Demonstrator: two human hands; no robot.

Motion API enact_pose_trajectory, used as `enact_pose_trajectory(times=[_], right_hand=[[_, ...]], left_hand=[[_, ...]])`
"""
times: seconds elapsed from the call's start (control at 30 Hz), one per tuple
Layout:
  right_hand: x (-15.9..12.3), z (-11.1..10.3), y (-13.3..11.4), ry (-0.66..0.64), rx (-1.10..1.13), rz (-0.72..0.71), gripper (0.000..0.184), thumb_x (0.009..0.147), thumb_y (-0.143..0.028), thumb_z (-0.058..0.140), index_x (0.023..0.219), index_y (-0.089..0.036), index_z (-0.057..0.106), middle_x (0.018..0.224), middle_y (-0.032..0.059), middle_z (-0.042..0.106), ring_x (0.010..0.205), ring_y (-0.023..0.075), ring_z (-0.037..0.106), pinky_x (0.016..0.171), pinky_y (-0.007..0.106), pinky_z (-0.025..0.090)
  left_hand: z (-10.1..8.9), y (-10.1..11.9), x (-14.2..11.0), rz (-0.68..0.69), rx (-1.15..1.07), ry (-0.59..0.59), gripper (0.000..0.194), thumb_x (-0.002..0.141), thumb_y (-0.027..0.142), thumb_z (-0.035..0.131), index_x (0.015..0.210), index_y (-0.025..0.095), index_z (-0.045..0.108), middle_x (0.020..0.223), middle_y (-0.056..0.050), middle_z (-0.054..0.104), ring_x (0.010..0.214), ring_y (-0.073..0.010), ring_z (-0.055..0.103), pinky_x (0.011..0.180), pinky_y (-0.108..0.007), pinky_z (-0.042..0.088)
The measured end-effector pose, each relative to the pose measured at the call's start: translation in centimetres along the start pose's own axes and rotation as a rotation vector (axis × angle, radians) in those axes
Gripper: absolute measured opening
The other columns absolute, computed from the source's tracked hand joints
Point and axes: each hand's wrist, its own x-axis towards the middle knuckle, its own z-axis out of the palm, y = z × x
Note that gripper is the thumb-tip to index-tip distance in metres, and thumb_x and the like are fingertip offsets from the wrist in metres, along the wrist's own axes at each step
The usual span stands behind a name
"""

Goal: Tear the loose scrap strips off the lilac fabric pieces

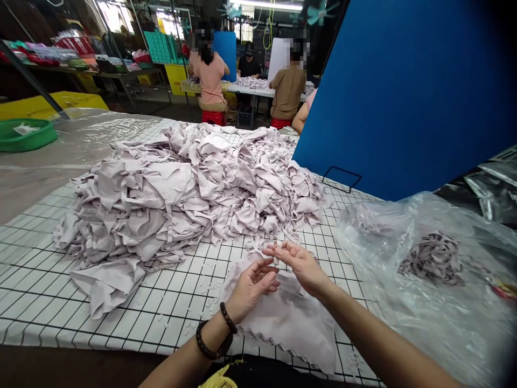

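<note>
Both hands are close together over a pale lilac cloth piece (pixel 291 318) with a zigzag edge, lying flat near the table's front. My right hand (pixel 301 265) pinches a small white strip (pixel 277 252) between thumb and fingertips. Just below and to its left, my left hand (pixel 254 285) has its fingers loosely curled and the thumb apart from them; whether a fingertip touches the strip I cannot tell. Behind the hands rises a large heap of similar lilac cloth pieces (pixel 157 194), some with thin straps. One piece (pixel 109 283) lies at the heap's front left.
Tiny white scraps (pixel 161 320) dot the checked tablecloth (pixel 133 328). At right are a clear plastic bag (pixel 388 264) with bundled lilac straps (pixel 434 258) and a big blue board (pixel 404 97). A green basin (pixel 28 134) stands far left. Several people sit beyond.
</note>
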Motion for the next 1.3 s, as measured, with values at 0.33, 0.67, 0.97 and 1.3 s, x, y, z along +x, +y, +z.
enact_pose_trajectory(times=[0.33, 0.67, 0.97, 1.3], right_hand=[[-1.1, -0.7, 0.9, 0.239, -0.970, -0.251, 0.029, 0.086, -0.046, 0.052, 0.097, -0.019, 0.054, 0.095, 0.0078, 0.064, 0.080, 0.0200, 0.060, 0.080, 0.037, 0.044], [0.2, -1.5, -0.3, -0.436, -0.957, -0.025, 0.017, 0.083, -0.030, 0.057, 0.082, -0.017, 0.067, 0.079, 0.0024, 0.068, 0.071, 0.0146, 0.060, 0.061, 0.023, 0.042], [0.4, -0.6, 1.7, -0.175, -0.943, -0.012, 0.017, 0.081, -0.029, 0.054, 0.078, -0.017, 0.065, 0.069, 0.0018, 0.064, 0.061, 0.0132, 0.054, 0.055, 0.023, 0.037], [0.7, 1.0, 3.1, -0.095, -0.912, -0.030, 0.018, 0.082, -0.027, 0.051, 0.077, -0.016, 0.065, 0.076, 0.0030, 0.066, 0.069, 0.0144, 0.057, 0.061, 0.024, 0.040]], left_hand=[[-0.7, -0.1, 0.1, -0.112, 0.284, 0.050, 0.043, 0.079, 0.052, 0.060, 0.086, 0.010, 0.064, 0.058, -0.002, 0.061, 0.051, -0.0107, 0.057, 0.052, -0.022, 0.047], [-1.3, 0.5, -1.5, -0.056, 0.765, 0.049, 0.036, 0.083, 0.052, 0.051, 0.086, 0.017, 0.060, 0.062, 0.000, 0.058, 0.051, -0.0134, 0.055, 0.050, -0.024, 0.043], [-3.3, -0.4, -0.8, 0.160, 1.163, 0.136, 0.024, 0.083, 0.035, 0.056, 0.103, 0.022, 0.058, 0.079, -0.001, 0.058, 0.072, -0.0174, 0.053, 0.066, -0.027, 0.039], [-3.8, -0.9, -0.1, 0.172, 1.160, 0.158, 0.017, 0.083, 0.036, 0.058, 0.084, 0.018, 0.058, 0.077, -0.002, 0.060, 0.075, -0.0182, 0.054, 0.064, -0.027, 0.037]])
